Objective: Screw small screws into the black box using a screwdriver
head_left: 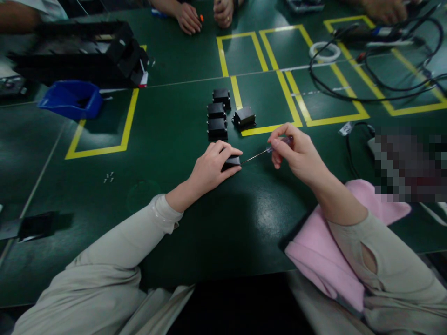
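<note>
The fingers of the left hand (215, 164) are closed around a small black block (232, 161) on the green surface (174, 153), hiding much of it. The fingers of the right hand (295, 148) grip a screwdriver (256, 155) by its handle, its shaft slanting down to the block's right end; whether the tip touches is too small to tell.

Just beyond the left hand, three similar blocks (217, 126) stand in a row leading away, with a fourth block (244, 117) to their right, near the yellow tape (268, 129). A pink cloth (321, 256) lies bunched beneath the right forearm. Farther right are a pixelated object (408, 163) and looping black cables (352, 98) around a white ring (324, 52). Loose screws (109, 177) lie well left, below a blue bin (71, 98) and a long black case (80, 58). Across the surface rest a co-worker's hands (189, 18).
</note>
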A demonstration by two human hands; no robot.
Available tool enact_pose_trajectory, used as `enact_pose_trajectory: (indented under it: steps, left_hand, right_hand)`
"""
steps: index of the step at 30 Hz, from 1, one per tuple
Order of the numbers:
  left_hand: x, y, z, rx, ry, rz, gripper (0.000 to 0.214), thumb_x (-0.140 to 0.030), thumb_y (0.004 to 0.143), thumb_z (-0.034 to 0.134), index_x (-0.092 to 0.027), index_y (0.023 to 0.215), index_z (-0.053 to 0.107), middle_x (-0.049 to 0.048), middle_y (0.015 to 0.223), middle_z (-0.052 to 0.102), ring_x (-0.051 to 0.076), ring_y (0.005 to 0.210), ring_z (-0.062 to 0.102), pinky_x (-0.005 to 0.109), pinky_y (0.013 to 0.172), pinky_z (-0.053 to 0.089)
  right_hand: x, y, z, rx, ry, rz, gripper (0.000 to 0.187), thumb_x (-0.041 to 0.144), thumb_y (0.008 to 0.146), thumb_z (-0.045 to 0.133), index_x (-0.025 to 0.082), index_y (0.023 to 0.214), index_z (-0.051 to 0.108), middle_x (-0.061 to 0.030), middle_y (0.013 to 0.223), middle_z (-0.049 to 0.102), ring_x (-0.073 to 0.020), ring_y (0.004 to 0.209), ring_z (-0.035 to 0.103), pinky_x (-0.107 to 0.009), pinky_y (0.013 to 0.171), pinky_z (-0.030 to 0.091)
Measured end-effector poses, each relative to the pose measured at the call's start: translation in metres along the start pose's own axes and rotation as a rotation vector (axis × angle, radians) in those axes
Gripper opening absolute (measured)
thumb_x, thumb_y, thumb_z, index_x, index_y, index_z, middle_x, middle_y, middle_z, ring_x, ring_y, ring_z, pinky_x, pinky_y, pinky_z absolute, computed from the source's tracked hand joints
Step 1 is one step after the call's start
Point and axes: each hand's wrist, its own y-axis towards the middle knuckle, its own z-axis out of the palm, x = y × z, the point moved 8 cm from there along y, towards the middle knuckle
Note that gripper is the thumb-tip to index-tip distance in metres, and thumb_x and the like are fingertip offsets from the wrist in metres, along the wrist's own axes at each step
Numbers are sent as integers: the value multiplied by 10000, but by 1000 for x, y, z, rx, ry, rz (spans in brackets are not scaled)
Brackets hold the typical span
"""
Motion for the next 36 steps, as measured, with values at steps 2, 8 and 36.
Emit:
enact_pose_trajectory:
  steps: [2,8,36]
  left_hand:
    - [0,0,0,-3,-3,0,320,-296,957,690,-239,1260,606,76,1216,616,258,1122,584,420,937,525]
    - [0,0,0,-5,-9,6,314,-308,962,681,-226,1258,613,80,1211,613,261,1119,583,415,933,521]
    - [0,0,0,-4,0,0,319,-308,959,691,-224,1259,619,78,1217,619,259,1123,586,410,931,526]
  right_hand:
    - [0,0,0,-7,-6,1,280,456,940,708,235,902,540,99,528,539,-82,435,544,-234,461,424]
    - [0,1,1,4,-6,-5,369,569,940,667,231,833,562,110,468,424,-79,384,472,-251,425,399]
    - [1,1,-1,-16,5,-35,279,455,956,689,223,888,550,112,494,482,-73,397,517,-220,427,408]
